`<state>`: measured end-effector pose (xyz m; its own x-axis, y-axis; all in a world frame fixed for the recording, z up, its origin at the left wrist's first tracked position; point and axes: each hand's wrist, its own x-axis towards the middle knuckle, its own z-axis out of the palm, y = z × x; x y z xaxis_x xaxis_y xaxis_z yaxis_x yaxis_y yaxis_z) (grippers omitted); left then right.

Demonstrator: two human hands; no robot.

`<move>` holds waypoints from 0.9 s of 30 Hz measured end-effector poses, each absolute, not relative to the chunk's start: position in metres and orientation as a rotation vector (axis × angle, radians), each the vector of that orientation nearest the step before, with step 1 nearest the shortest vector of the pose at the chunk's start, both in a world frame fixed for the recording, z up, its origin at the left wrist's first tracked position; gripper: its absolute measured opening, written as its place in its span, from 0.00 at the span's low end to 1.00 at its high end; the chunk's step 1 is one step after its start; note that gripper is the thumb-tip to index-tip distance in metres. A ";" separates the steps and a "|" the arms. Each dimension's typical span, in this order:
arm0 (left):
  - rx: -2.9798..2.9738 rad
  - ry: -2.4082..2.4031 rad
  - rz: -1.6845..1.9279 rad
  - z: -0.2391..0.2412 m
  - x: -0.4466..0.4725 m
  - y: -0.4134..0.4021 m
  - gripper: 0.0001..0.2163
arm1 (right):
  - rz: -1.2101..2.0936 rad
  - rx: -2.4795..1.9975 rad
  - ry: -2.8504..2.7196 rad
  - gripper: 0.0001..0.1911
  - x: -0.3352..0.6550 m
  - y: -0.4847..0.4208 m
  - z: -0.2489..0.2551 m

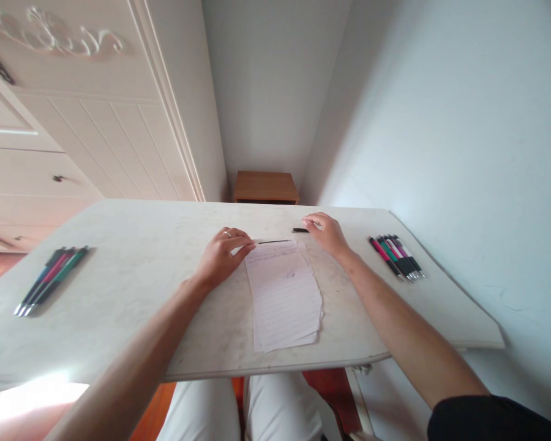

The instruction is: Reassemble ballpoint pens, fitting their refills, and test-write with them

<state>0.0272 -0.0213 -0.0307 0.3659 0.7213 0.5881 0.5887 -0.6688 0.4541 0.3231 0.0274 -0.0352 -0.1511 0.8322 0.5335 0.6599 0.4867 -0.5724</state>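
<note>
My left hand (224, 252), with a ring on one finger, is closed in a pinch at the left end of a thin dark pen refill (275, 241). The refill points right across the top edge of some lined paper sheets (284, 300) with handwriting on their upper part. My right hand (326, 233) is raised a little beyond the paper, its fingertips pressed together; whatever they hold is too small to make out. Just below those fingertips lies a short black pen part (300, 230) on the white table (165, 226).
Several pens (50, 282) lie side by side at the table's left. Another row of several pens (397, 257) is at the right, near the wall (463, 153). Past the far edge stands a small wooden cabinet (265, 185), with a white wardrobe (110, 104) on the left.
</note>
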 end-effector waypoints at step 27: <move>2.442 1.207 1.205 -0.030 0.030 -0.022 0.11 | 0.421 -0.905 -2.175 0.02 0.297 0.000 -0.012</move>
